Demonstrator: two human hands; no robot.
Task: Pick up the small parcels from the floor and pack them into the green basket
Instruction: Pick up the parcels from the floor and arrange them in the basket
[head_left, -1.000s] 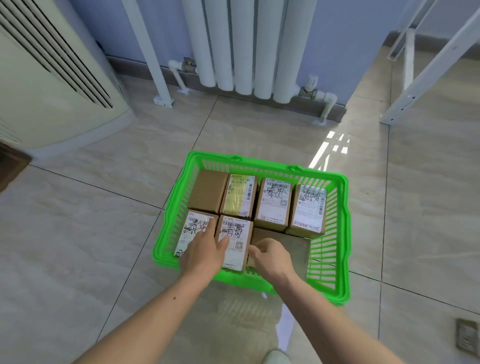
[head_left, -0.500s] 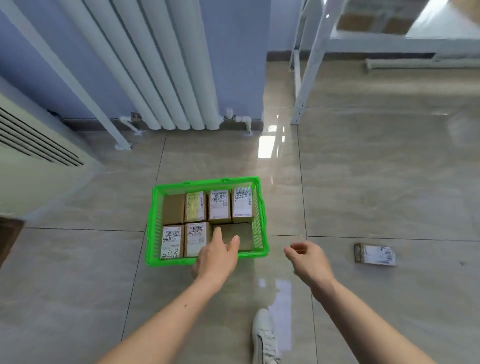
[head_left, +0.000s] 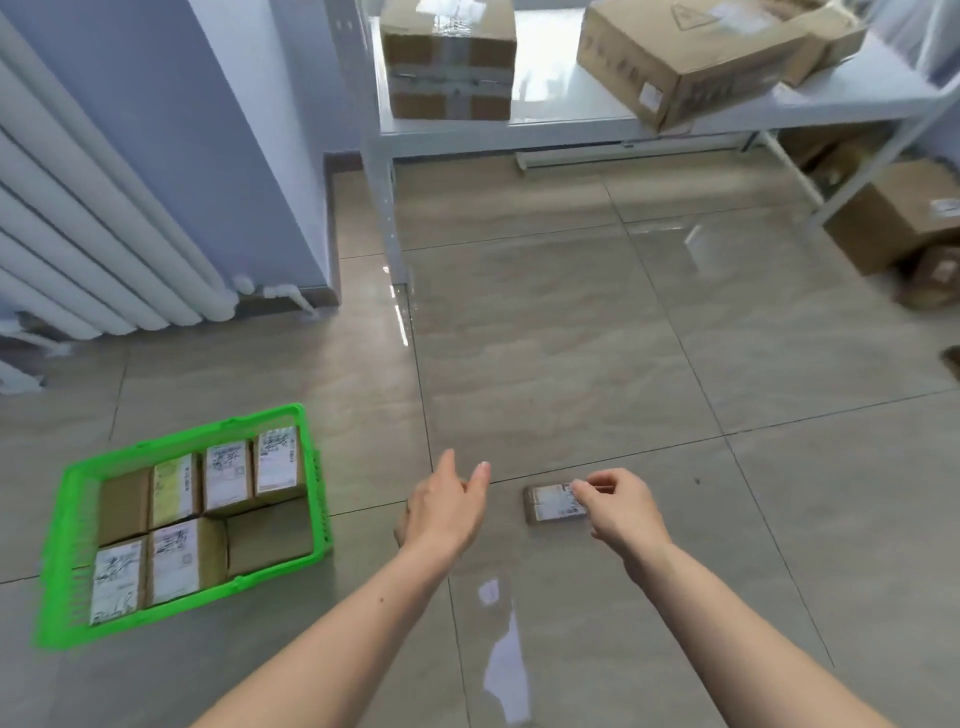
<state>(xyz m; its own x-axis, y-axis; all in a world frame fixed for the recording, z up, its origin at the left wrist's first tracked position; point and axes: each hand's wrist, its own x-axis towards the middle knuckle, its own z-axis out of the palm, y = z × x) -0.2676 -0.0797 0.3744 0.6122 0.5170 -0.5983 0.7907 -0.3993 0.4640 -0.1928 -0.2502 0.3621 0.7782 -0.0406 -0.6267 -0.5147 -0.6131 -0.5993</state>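
Parcels of brown cardboard with white printed labels (head_left: 228, 483) are filling the green plastic mesh basket (head_left: 318, 499) on the left, lying flat side by side in two rows, and we are judging this tight order leaves room for one more near the front right corner. One small brown labelled parcel (head_left: 551, 504) is lying flat on the beige tiled floor (head_left: 571, 364), well apart from the basket, so we are reaching to it. Our right hand (head_left: 621, 512) is stretching forward over its right end, fingers curled and pinching toward the edge; we cannot tell if they are gripping it already. Our left hand (head_left: 447, 512) is hanging between basket and parcel, fingers loosely spread and holding nothing.
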